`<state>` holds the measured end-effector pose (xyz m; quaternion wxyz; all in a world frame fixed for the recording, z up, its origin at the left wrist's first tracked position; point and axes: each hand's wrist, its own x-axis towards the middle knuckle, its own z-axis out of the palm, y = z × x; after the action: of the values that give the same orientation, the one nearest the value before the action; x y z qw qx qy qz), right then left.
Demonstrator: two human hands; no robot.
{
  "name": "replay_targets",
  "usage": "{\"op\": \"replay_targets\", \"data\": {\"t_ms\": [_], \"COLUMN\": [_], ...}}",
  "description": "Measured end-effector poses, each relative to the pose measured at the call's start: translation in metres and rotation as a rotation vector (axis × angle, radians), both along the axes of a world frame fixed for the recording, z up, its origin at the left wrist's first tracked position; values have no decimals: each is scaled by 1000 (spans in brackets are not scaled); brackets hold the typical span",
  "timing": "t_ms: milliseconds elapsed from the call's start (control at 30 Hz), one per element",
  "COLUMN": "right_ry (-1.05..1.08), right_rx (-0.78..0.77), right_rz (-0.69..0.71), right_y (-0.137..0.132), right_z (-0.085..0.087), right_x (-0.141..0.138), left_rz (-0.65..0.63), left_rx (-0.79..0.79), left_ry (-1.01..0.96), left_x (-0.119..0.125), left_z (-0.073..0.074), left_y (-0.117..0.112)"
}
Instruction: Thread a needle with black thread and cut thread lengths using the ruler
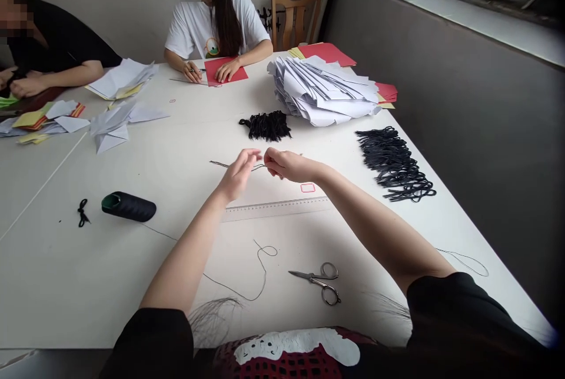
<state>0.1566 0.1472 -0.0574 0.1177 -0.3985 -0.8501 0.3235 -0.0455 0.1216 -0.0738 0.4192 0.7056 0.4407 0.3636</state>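
Note:
My left hand (241, 174) and my right hand (288, 165) meet above the white table (79, 261), near its middle. A thin dark cord (233, 164) runs between them, its end sticking out past my right fingers, which pinch it. My left fingers lie close against the strand, and I cannot tell whether they grip it. Below my hands lies a steel ruler (276, 208). Closer to me rest steel scissors (316, 282) and a loose black thread (260, 270). That thread leads toward a black thread spool (129, 206) on the left.
Ahead lie a bundle of black cord loops (265, 126) and a tall heap of white paper sheets (324, 89). A longer row of black loops (392, 162) sits near the right edge. A co-worker's hands (216, 71) rest on red paper (225, 71); another person's hands (22, 83) work at far left.

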Motion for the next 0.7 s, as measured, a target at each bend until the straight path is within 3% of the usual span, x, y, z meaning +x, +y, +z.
{"op": "replay_targets", "data": {"t_ms": [100, 200, 367, 500, 700], "right_ry": [61, 90, 355, 421, 6], "right_rx": [-27, -26, -28, -54, -190], "right_rz": [-6, -33, -68, -85, -77], "right_y": [-10, -17, -26, -34, -41], "right_z": [15, 23, 30, 27, 1], "right_x": [4, 11, 15, 13, 27], "left_rz": [-144, -106, -16, 152, 264], "left_rx": [-345, -435, -360, -163, 35], "left_ry": [-154, -145, -313, -558, -614], "left_x": [21, 27, 27, 23, 5], "left_z": [11, 20, 38, 54, 75], "left_y": [1, -3, -13, -20, -34]}}
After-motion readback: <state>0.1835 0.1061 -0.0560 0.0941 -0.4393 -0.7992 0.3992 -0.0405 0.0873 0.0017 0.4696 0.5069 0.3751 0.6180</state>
